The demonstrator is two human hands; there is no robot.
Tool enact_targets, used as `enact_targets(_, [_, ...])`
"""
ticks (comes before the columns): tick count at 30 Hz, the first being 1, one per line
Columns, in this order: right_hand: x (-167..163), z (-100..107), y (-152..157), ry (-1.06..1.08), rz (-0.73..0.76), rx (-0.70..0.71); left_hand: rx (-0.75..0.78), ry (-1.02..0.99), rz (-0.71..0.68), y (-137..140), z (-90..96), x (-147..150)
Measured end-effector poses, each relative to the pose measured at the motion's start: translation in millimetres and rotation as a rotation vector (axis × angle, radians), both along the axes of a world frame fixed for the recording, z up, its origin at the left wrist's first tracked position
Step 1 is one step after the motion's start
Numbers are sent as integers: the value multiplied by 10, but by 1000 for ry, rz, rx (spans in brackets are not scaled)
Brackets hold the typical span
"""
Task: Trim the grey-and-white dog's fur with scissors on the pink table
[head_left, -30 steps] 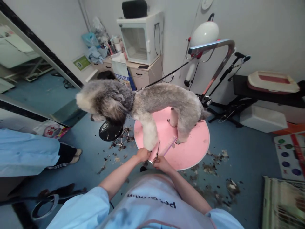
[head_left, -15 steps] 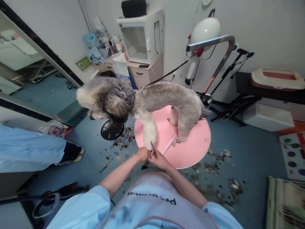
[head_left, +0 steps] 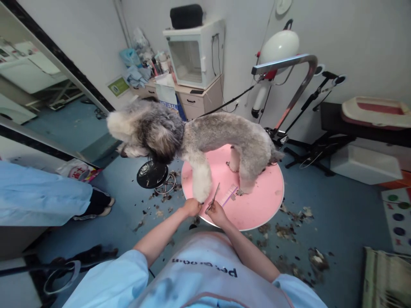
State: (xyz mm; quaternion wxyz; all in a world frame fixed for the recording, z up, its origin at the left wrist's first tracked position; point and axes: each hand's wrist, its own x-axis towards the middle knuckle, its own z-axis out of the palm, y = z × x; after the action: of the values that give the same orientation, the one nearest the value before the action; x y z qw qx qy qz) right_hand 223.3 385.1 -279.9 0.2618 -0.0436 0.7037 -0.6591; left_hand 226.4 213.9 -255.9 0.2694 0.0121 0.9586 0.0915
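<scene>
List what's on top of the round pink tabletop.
A fluffy grey-and-cream dog stands on the round pink tabletop; a purple-spined comb and grey hair clippings lie there. Surface covered by its paws and the left hand cannot be seen.

Half a second ago the scissors (head_left: 213, 199) crossed in front of the dog's lower front leg (head_left: 201, 182), their tip just above the left hand (head_left: 192, 207); now they have swung away from it, and their blades slant out beyond the right hand (head_left: 217, 214), over the pink table (head_left: 260, 209), toward the comb (head_left: 229, 196). The right hand itself, close against the left then, has drawn off to the right of it. Compared with one second ago, the tip reaches slightly farther right.
</scene>
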Motion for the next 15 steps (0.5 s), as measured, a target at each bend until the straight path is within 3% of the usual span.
enact_targets(5, [-55, -20, 10, 49, 106, 61, 6, -1, 4, 16, -20, 5])
enact_targets(9, [-120, -52, 29, 47, 51, -12, 12, 9, 13, 48, -10, 16])
enact_targets(15, [-231, -59, 127, 45, 157, -65, 11, -11, 57, 110, 7, 17])
